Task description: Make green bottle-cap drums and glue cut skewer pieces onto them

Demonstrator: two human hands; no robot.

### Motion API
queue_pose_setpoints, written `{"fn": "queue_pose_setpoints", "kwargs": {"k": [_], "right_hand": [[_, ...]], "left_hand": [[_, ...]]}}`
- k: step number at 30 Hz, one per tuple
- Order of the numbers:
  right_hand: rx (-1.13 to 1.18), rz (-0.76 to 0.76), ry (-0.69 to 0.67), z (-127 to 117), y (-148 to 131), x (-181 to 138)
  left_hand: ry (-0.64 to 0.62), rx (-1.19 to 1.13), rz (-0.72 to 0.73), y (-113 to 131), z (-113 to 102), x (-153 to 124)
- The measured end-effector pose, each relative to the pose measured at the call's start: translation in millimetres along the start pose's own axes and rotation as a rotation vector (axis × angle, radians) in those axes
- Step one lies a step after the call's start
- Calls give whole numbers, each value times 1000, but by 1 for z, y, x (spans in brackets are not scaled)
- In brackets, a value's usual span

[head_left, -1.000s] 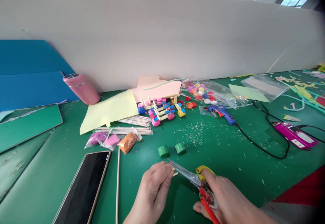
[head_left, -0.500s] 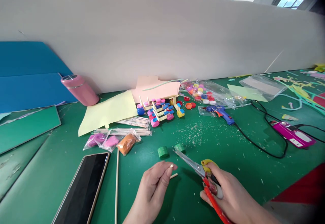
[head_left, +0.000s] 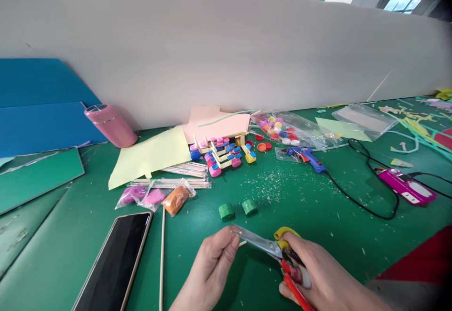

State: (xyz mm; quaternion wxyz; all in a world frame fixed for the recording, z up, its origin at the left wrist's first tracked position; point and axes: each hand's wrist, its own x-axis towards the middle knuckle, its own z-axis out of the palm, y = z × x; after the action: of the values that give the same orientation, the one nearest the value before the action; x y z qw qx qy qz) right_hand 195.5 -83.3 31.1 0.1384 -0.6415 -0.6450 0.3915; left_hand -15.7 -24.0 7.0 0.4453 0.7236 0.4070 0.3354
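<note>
My left hand is closed in a pinch, thumb against fingertips; the scissors blades cover what is at the tips, where a pale stick end showed before. Just right of the thumb a short piece of wooden stick shows; I cannot tell if it is held or lying on the table. In my right hand are scissors with red and yellow handles, their blade tips at the left fingertips. Beyond the hands two green bottle caps stand side by side. A long wooden stick lies left of my left hand.
A phone lies at the left, below bagged clay. Pink, blue and yellow foam-and-stick pieces sit mid-table. A blue glue gun trails its cord right. Farther back are a bag of caps and a pink bottle.
The scissors have moved left and down, from beside the far green cap to my left fingertips. That cap shows fully now. My left hand has hardly moved.
</note>
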Motion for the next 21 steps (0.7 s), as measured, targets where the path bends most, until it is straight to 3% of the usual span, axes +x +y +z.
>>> {"fn": "queue_pose_setpoints", "kwargs": {"k": [5,8,11,15,18,21], "right_hand": [[-10,20,-5,-2,-3,-1],[40,21,-55,-3,-4,-2],[80,31,-5,-3,2,1],[9,84,222,-8,30,9],[-264,139,384,-17,60,11],[-495,158,402,-31,82,4]], "left_hand": [[10,18,1,2,-2,0],[-72,-5,-44,4,-4,0],[-91,-74,-91,4,-3,0],[141,-211,-206,4,-2,7],[358,-301,-305,4,-3,12],[465,-323,-365,3,-4,14]]}}
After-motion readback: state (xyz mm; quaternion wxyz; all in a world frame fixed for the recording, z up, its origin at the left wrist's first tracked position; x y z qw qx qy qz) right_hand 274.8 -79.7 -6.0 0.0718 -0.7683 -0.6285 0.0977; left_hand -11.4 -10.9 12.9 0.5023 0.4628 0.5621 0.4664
